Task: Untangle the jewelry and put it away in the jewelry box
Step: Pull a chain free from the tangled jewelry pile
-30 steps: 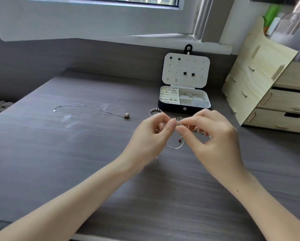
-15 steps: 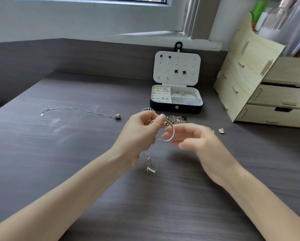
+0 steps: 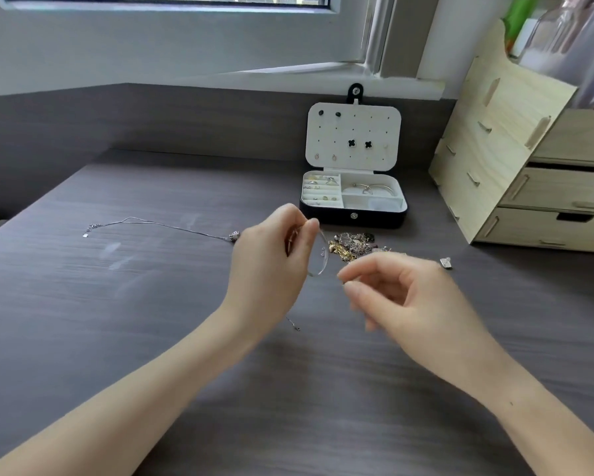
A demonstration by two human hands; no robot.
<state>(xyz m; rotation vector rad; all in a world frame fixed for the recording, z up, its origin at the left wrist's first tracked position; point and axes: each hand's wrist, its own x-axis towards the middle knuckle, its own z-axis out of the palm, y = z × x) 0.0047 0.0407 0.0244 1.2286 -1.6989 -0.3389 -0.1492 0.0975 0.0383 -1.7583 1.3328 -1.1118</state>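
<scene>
- Since half a second ago, the right hand (image 3: 402, 297) has moved off the bangle (image 3: 326, 255) and is now just beside it, not touching.
- Its fingers are loosely bent and blurry, and it seems to hold nothing.
- One left hand (image 3: 271, 266) pinches the thin silver bangle between thumb and fingers, up above the desk (image 3: 117, 338).
- One small chain end (image 3: 294, 324) hangs under that hand.
- One pile of tangled jewelry (image 3: 354, 245) lies on the desk, between the hands and the jewelry box (image 3: 354, 218).
- The one box is open with its lid standing up; two black clover earrings (image 3: 351, 143) sit on the lid.
- One necklace (image 3: 161, 226) lies stretched out, well to the left.
- One tiny loose piece (image 3: 445, 262) lies to the right.
- One wooden drawer unit (image 3: 477, 149) stands right of the box, showing three drawers.
</scene>
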